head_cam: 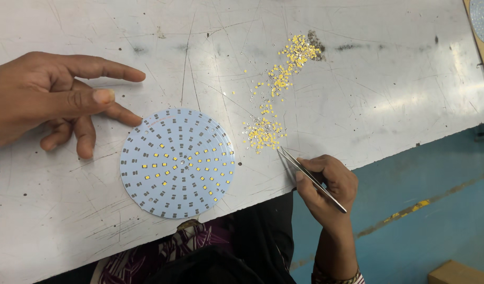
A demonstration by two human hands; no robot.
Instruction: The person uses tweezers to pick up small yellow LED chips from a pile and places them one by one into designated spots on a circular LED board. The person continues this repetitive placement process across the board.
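Right grip (326, 184) pinches tweezers (310, 178) beside yellow chips (264, 132), seemingly empty-tipped.

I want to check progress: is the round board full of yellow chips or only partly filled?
Partly filled. The board has yellow chips near its middle, while the outer rings show bare grey pads.

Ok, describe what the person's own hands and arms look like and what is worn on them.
Both are bare, with no gloves or rings visible. The left hand shows short nails on its fingers; its wrist is out of frame. The right hand leads to a bare forearm, with a patterned band or sleeve cuff at the bottom edge of the frame.
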